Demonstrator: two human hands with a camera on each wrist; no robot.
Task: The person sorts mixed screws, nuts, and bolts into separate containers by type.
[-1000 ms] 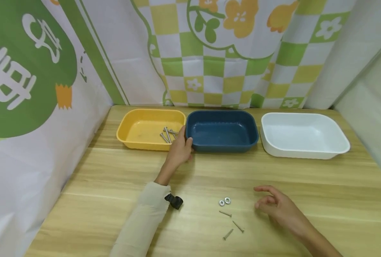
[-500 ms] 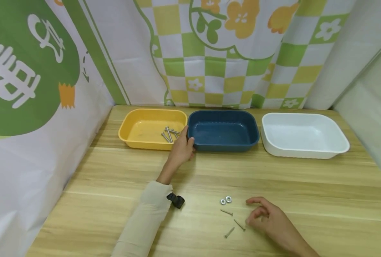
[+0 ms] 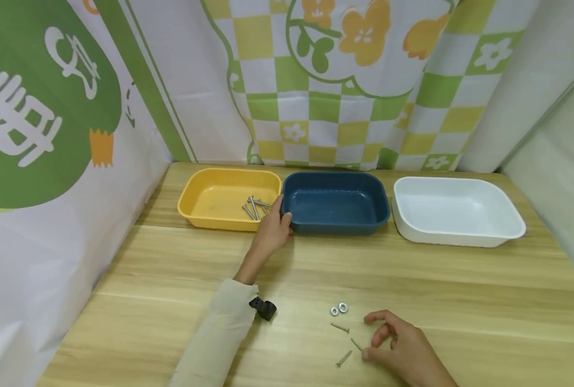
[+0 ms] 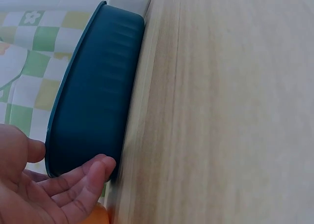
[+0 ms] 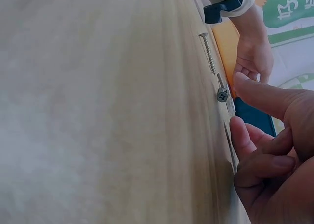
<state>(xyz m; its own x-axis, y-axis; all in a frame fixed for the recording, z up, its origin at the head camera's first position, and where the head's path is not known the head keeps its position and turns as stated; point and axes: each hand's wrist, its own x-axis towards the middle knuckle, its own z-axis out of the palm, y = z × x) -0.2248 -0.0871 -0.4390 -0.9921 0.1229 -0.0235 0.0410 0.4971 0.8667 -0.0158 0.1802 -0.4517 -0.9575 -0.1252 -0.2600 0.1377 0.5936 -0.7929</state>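
My left hand [image 3: 271,232] grips the near left corner of a dark blue plastic bin [image 3: 335,228]; in the left wrist view its thumb [image 4: 35,150] is at the rim and its fingers lie along the lower wall. Over the table at right, my right hand [image 3: 403,349] is spread above a screw [image 3: 357,344], thumb tip right at the screw's head end and index finger apart. Two more screws, one farther back [image 3: 340,327] and one nearer [image 3: 344,359], lie close by. Two hex nuts [image 3: 339,309] lie just behind them. In the right wrist view, a cross-head screw [image 5: 222,95] shows before the fingertips.
A yellow bin [image 3: 219,221] with several long bolts [image 3: 253,207] inside stands left of the blue one. To the right stands a white bin [image 3: 456,236]. A patterned cloth [image 3: 325,107] hangs behind the wooden table [image 3: 171,301]. A black strap device [image 3: 263,308] sits on the left sleeve.
My right hand has moved left and nearer the body, from beside the nuts to over the screw. My left hand stays at the blue bin's corner.
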